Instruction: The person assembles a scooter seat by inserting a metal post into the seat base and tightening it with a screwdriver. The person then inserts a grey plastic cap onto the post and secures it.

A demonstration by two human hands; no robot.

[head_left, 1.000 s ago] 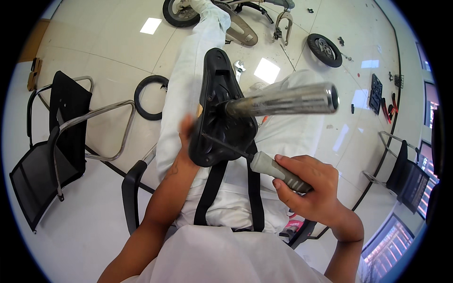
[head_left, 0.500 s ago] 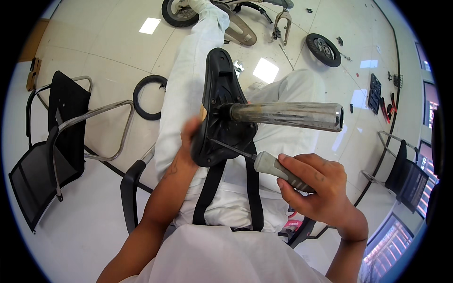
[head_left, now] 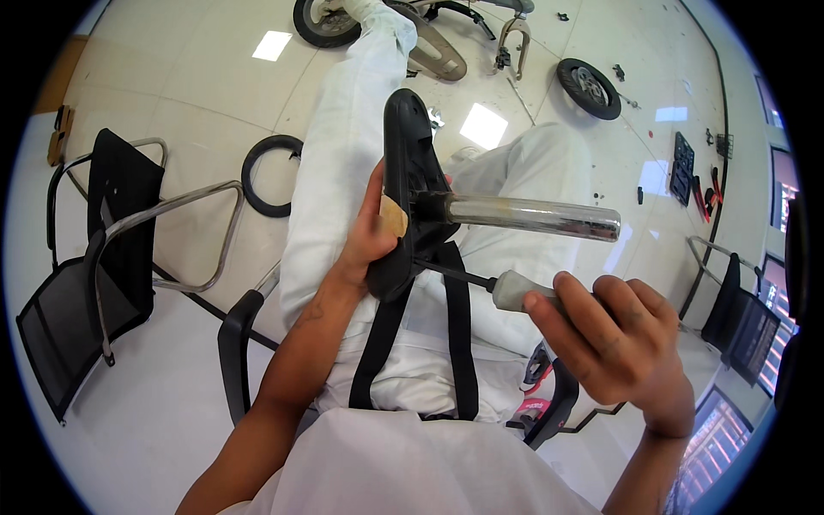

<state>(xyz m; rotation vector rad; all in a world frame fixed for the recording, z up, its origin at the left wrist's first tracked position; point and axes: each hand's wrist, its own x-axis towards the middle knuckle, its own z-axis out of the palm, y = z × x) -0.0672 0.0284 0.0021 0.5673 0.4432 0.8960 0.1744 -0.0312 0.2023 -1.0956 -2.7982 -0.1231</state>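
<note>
A black saddle [head_left: 396, 270] with a shiny metal seat post [head_left: 536, 215] is held up over my lap, its underside turned to the right. My left hand [head_left: 371, 233] grips it from the left, fingers behind the saddle and thumb near a tan patch [head_left: 394, 216] on its edge. In my right hand [head_left: 614, 339] is a screwdriver [head_left: 513, 290] with a grey handle. Its dark shaft points left, and the tip meets the underside near the saddle's lower end; the exact spot is hard to make out. Two black straps [head_left: 462, 343] hang below, across my white clothing.
A bike frame with a wheel [head_left: 328, 21] lies on the tiled floor ahead. A loose wheel [head_left: 589, 89], a black tool case [head_left: 681, 170] and red-handled pliers [head_left: 702, 199] lie to the right. A tyre [head_left: 268, 176] and a black chair [head_left: 120, 223] are at the left.
The saddle has turned more edge-on and shifted slightly right. My right hand has moved right with the screwdriver and changed its hold on the handle.
</note>
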